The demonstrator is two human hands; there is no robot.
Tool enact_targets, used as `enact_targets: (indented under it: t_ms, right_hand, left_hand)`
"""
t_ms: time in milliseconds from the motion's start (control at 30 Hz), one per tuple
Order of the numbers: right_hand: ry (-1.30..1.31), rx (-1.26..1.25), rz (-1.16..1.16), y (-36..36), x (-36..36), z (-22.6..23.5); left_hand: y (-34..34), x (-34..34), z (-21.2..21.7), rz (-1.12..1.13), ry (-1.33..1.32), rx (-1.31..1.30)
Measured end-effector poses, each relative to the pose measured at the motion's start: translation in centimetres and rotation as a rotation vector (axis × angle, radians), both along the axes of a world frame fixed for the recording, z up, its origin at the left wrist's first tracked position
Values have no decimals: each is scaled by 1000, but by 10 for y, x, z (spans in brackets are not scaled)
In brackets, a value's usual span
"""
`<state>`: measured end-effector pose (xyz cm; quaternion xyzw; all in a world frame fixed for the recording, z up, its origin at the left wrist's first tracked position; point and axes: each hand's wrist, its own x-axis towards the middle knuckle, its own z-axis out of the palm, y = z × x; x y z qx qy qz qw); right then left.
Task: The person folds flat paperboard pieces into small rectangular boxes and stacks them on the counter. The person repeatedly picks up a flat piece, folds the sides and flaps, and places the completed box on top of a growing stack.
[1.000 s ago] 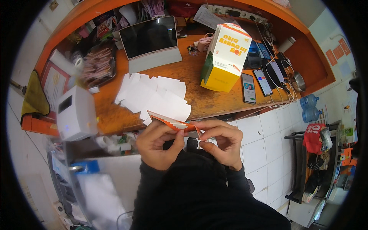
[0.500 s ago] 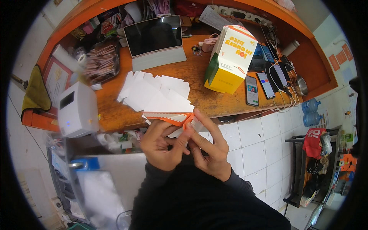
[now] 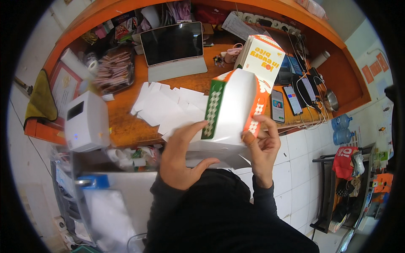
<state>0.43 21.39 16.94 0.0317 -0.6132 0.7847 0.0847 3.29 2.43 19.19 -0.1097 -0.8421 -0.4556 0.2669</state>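
A part-folded cardboard food box (image 3: pixel 234 107) is held up over the desk's front edge, its white inside facing me. One side wall is green with a pale diamond pattern, the opposite one orange-red with white shapes. My right hand (image 3: pixel 265 145) pinches the orange-red wall between thumb and fingers. On the green side, my left hand (image 3: pixel 180 154) has its fingers stretched and thumb spread wide, fingertips against the wall's lower edge. Behind the box, to the right, stands a stack of folded boxes (image 3: pixel 265 57) in white and orange. Flat white cardboard blanks (image 3: pixel 158 103) lie to the left on the desk.
A tablet (image 3: pixel 173 44) in a stand cover sits at the back. Phones (image 3: pixel 277 105) and tangled cables lie at the right. To the left are a white printer-like device (image 3: pixel 86 120) and a tray of small packets (image 3: pixel 114 69). A metal bowl (image 3: pixel 330 100) stands far right.
The box, earlier folded low between both hands, is now raised and spread with its inside showing. My hands have moved apart, the right one further right. The left fingers have straightened.
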Motion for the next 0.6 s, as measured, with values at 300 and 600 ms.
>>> enact_targets:
  t_ms: [300,600]
  right_hand:
    - [252,760,223,10,-3,3]
    - [371,649,-84,6,-8,-16]
  left_hand:
    - [1,-3,-14,59,142,19]
    - [-10,7,-6,-162,-275,237]
